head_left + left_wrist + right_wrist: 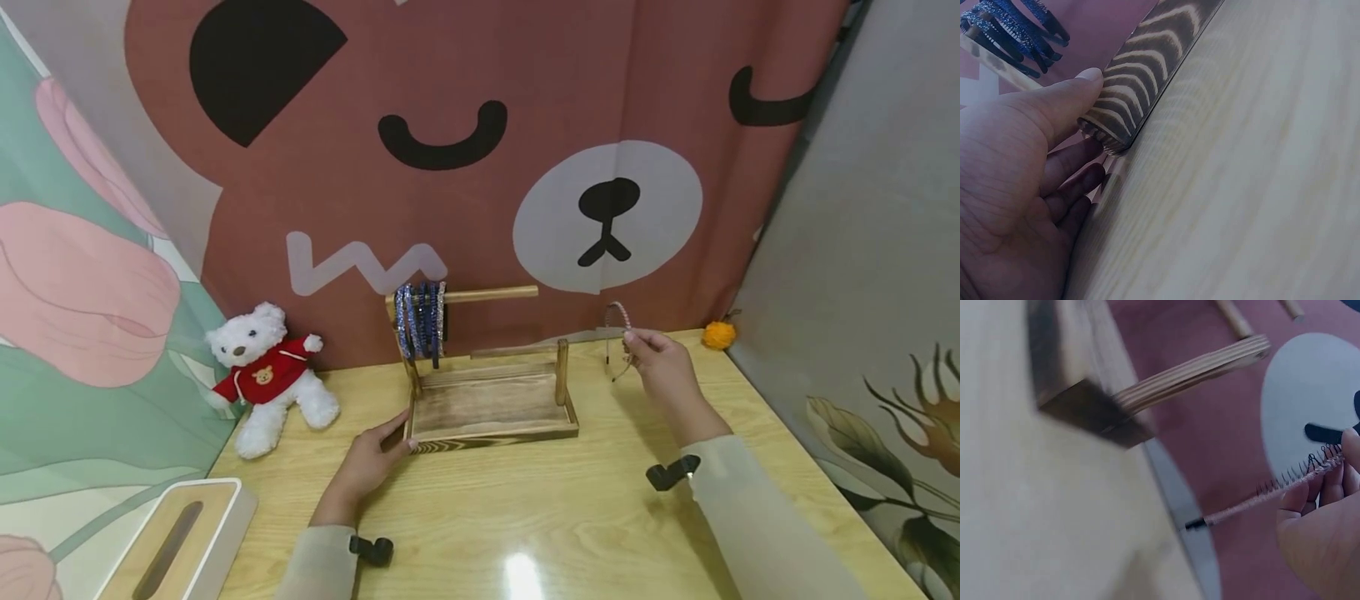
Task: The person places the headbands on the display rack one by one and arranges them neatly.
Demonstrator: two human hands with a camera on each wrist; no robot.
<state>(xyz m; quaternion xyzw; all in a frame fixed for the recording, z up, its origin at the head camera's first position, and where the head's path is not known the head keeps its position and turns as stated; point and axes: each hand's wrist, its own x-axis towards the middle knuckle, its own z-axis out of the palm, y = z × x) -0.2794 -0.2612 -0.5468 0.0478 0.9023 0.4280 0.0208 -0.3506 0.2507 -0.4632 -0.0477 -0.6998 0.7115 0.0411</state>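
A wooden headband stand (pixel 491 438) with a tray base, a short post at the right and a long upper bar sits on the table. Several glittery blue headbands (pixel 422 323) and a silvery one hang at the left of that bar. My left hand (pixel 367 467) holds the tray's front left corner, thumb on the striped wood (pixel 1147 69) and fingers around the end. Right of the stand, my right hand (pixel 662 367) pinches a pink headband (pixel 1254 502) by one side. Dark teeth line its inner edge, and one black tip points away from the hand.
A white teddy bear (pixel 262 375) in a red top sits at the back left. At the front left is a white tissue box (pixel 225 533) with a wooden lid. A small orange ball (pixel 718 335) lies at the back right, by the bear-print curtain (pixel 465 217).
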